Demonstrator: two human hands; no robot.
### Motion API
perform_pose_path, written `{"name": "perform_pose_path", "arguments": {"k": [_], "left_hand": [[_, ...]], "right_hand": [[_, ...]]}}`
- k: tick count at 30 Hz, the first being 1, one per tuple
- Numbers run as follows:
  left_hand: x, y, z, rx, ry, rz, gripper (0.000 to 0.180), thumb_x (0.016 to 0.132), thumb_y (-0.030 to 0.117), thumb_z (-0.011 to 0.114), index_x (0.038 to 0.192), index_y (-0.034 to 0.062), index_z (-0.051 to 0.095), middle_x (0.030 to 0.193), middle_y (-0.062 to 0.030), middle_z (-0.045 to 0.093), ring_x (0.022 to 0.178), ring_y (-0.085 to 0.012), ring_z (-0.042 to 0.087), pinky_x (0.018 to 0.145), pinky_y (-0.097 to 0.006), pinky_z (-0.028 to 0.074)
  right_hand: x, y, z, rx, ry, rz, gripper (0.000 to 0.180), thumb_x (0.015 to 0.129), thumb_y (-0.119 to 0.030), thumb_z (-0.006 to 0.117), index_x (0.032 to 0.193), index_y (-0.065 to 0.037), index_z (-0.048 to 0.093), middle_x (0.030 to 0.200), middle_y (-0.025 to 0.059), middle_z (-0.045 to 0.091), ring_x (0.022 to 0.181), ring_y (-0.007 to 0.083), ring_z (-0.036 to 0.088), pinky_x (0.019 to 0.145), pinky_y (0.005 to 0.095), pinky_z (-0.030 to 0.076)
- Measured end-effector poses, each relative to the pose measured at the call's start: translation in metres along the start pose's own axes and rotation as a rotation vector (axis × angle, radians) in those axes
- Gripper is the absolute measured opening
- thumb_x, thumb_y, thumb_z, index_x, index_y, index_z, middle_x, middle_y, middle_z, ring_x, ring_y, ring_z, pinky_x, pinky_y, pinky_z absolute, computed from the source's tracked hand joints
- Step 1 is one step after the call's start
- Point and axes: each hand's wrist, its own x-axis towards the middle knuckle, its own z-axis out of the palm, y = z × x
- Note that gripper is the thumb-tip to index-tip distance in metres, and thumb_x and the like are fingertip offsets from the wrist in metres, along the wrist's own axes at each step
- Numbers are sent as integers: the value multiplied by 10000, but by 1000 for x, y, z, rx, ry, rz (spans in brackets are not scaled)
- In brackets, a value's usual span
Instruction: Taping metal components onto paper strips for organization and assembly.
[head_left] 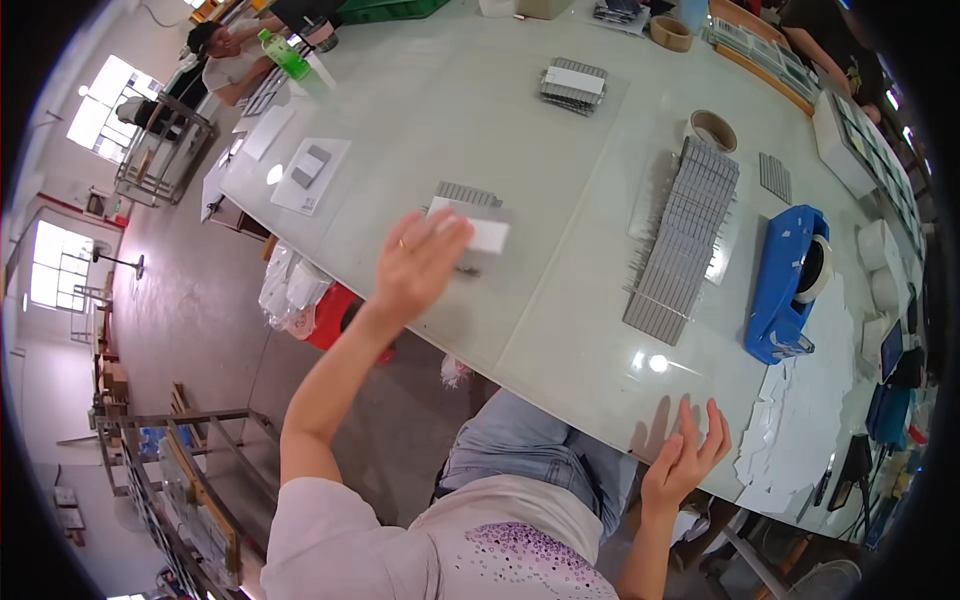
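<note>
Left hand is held over a white card, left of the middle of the worktop, toward the near edge. Fingers are laid close together; the thumb and the card's left part are hidden, so whether the card is pinched or only covered cannot be told. Beneath, a grey strip stack is mostly covered; only its ribbed far end is seen clearly. Right hand is held at the near edge, right of the middle, fingers spread and loosely curled; whether the surface is touched cannot be told.

On the right half, a long grey panel is formed of narrow ribbed strips, its left side ragged. At its far end a tape roll, ring-shaped, is placed. A blue tape dispenser, smooth and bulky, is stood nearer the right edge; white scraps, flat, irregular and overlapping, are spread toward the near right corner. Toward the far edge, a banded grey stack is partly covered by a white strip. By the left edge, a translucent green bottle is set. Green crate is cut off at the top.
</note>
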Motion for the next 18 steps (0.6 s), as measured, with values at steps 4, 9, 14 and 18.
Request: {"name": "perform_pose_path", "arguments": {"k": [4,9,14,18], "left_hand": [[1,-35,15,5,-69,-29,428,784,13,672,1209,59,648,1222,-46,648,1227,-230,558,1017,-425,446],[-9,-41,28,-29,-186,-4,495,812,71,648,1302,40,585,1308,-75,603,1285,-245,508,1050,-455,412],[-20,-9,-8,-122,-185,-17,519,871,128,583,1375,25,514,1386,-123,549,1320,-328,466,1066,-499,382],[-3,69,-8,-414,-53,-77,349,817,60,659,1165,48,642,1212,-115,610,1164,-318,545,984,-472,428]], "right_hand": [[2,-9,3,-1,3,-20,366,977,-174,444,1234,-34,662,1367,183,508,1248,375,422,1051,465,340],[3,-10,1,-49,14,-17,338,916,-118,521,1207,-32,667,1286,190,544,1180,376,463,1009,456,374],[33,-23,20,53,-101,-43,397,794,-43,657,1191,-61,669,984,132,568,898,322,539,806,423,467],[58,-14,29,27,-95,-69,382,795,-77,693,1177,-72,669,936,101,566,833,290,548,730,389,481]]}}
